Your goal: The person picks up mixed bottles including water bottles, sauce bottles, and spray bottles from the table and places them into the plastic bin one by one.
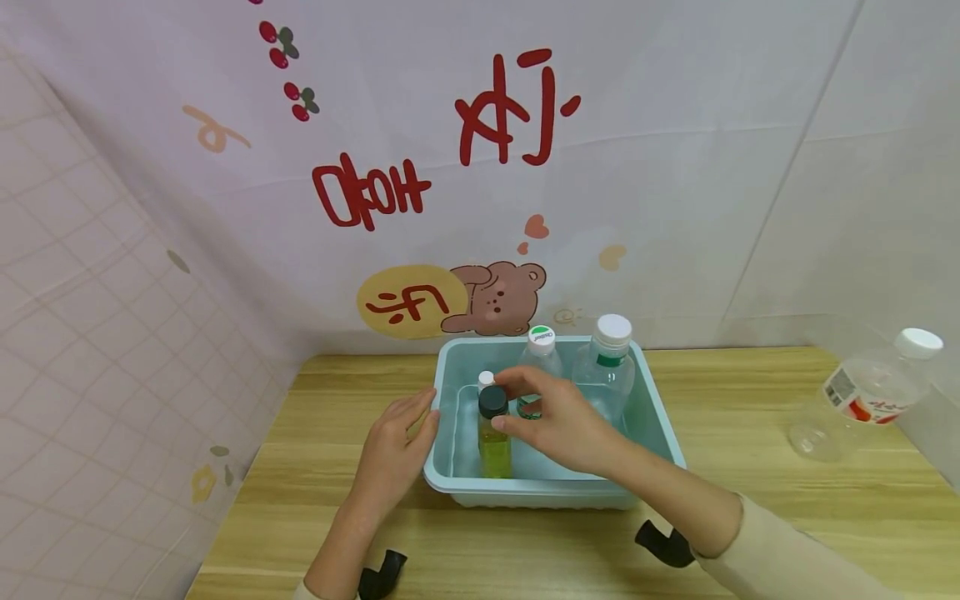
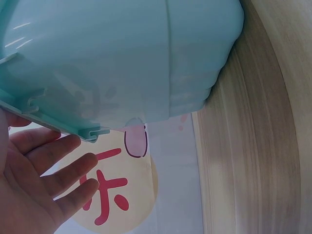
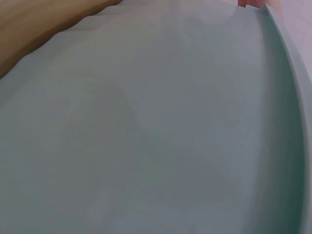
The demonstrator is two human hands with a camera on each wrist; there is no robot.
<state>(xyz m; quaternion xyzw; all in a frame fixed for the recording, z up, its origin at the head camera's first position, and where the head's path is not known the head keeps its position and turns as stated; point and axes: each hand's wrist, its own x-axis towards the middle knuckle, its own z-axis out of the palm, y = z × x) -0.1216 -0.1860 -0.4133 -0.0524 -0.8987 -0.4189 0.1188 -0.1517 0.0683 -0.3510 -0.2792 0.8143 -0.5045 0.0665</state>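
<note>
A pale blue plastic basin (image 1: 543, 493) sits on the wooden table with several bottles upright inside. My left hand (image 1: 396, 446) is at its left rim, fingers nearly straight; in the left wrist view the left hand (image 2: 44, 180) has its fingertips beneath the rim edge. My right hand (image 1: 558, 421) reaches over the basin, thumb and forefinger spread about a small black-capped bottle (image 1: 495, 454) of yellow-green liquid. The thumb tip overlaps the bottle's neck and the forefinger is behind the cap. A small white-capped bottle (image 1: 486, 380) stands just behind it.
Two larger clear bottles stand at the basin's back: a bottle with a green-and-white cap (image 1: 542, 342) and a wide white-capped bottle (image 1: 611, 367). Another clear bottle (image 1: 862, 400) stands on the table at right. Black curved pieces (image 1: 663, 546) show near both forearms. A printed cloth (image 1: 660, 208) hangs behind.
</note>
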